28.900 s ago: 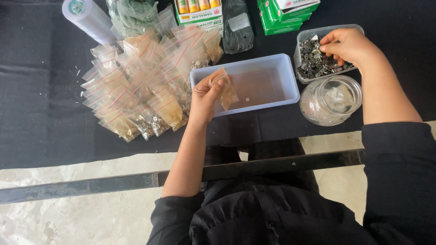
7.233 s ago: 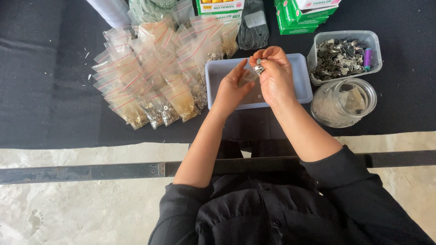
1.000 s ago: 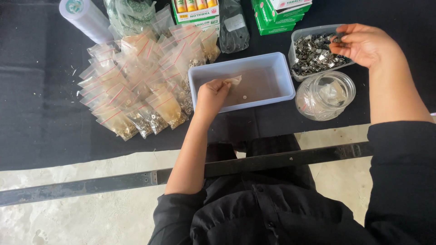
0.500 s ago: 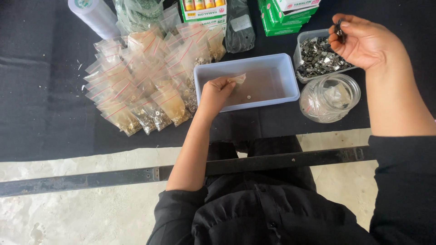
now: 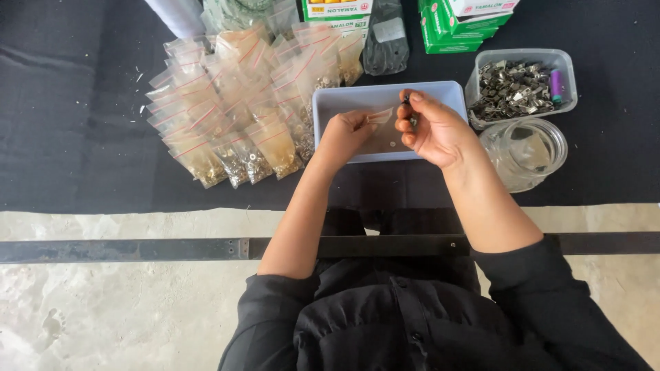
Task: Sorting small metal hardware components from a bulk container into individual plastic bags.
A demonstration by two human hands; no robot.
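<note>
My left hand [image 5: 346, 134] pinches a small clear zip bag [image 5: 379, 116] over the pale blue tray [image 5: 330, 103]. My right hand [image 5: 432, 128] is over the same tray, just right of the bag, with small dark metal pieces [image 5: 411, 110] held between its fingertips. The two hands are a few centimetres apart. A clear tub of metal parts [image 5: 517, 86] sits to the right of the tray. In front of that tub stands an open glass jar [image 5: 525, 152].
A heap of filled small zip bags [image 5: 240, 103] lies left of the tray on the black cloth. Green boxes [image 5: 457, 20], a yellow box [image 5: 337, 10], a dark pouch [image 5: 385, 38] and a white roll [image 5: 177, 12] line the far edge. A dark bar [image 5: 137, 247] runs along the table's front.
My right hand has come from the parts tub to the tray with metal pieces in its fingers. The left hand has lifted the small bag slightly.
</note>
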